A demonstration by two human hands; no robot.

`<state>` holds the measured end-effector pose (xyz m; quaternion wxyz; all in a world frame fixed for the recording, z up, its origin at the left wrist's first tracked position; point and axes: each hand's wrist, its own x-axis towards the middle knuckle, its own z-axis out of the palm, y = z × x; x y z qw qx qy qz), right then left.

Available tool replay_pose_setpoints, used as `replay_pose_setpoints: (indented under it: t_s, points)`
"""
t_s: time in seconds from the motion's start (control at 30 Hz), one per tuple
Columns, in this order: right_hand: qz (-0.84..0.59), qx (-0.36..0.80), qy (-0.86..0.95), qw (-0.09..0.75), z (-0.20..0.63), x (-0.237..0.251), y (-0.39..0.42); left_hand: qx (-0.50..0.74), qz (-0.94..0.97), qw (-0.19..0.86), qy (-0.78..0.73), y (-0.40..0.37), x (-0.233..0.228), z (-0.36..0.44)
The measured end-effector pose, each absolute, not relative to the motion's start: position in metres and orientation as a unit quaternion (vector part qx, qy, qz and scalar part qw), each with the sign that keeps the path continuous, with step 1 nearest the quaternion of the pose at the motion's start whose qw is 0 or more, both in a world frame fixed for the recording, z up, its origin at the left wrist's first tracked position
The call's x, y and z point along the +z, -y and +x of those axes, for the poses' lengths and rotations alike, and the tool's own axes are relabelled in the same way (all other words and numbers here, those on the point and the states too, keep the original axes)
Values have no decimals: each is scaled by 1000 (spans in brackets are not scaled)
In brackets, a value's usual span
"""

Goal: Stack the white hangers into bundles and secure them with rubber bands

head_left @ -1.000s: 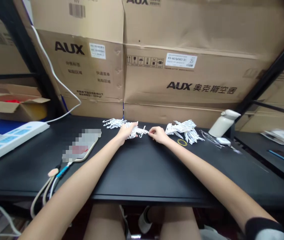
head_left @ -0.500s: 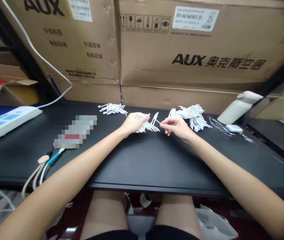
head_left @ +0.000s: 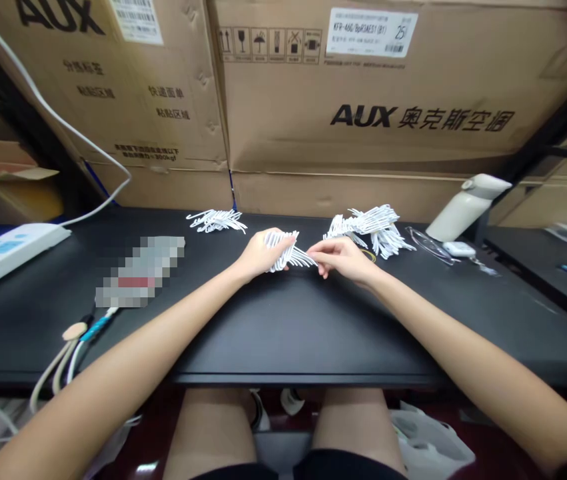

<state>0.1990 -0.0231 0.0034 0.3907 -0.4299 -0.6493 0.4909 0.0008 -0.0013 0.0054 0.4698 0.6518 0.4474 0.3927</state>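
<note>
- Left hand [head_left: 254, 255] fingers wrapped round bundle of white hooks [head_left: 286, 249], above bench [head_left: 283, 327].
- Right hand [head_left: 346, 259] fingers pinching bundle's right tip.

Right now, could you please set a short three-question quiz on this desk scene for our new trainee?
1. True or false: the left hand grips a bunch of small white hangers.
2. What does the right hand do? A) lies flat on the black desk; B) pinches the end of the held bunch; C) holds the white bottle.
3. How many other groups of white hangers lie on the desk, and where?

Key
1. True.
2. B.
3. Two: a small pile to the far left of the hands and a larger heap to the right of them.
</note>
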Motion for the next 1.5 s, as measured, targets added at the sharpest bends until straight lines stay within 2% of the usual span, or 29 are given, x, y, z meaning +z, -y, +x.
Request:
replay_pose_setpoints:
  t_s: [0.17,0.37,0.5,0.77,0.93,1.1,1.2,1.5]
  points:
    - [-438,447,676,390,194,1,27,402,655,461,-444,3,5,2]
    - [-410,326,755,394,190,-3,33,374,713,414,-425,6,3,3]
    - [-407,270,779,394,188,0,38,335,736,433,-398,9,6,4]
    - [-377,171,831,372,185,7,48,337,743,438,-379,9,10,3]
    - [-377,211,825,365,184,2,47,377,693,460,-408,6,7,4]
    - [-407,208,792,405,180,-4,46,390,676,471,-411,11,7,9]
    - [-413,244,774,413,178,-6,48,390,667,472,-425,13,9,10]
    - [-419,286,752,421,179,-6,49,287,672,566,-381,7,16,-5]
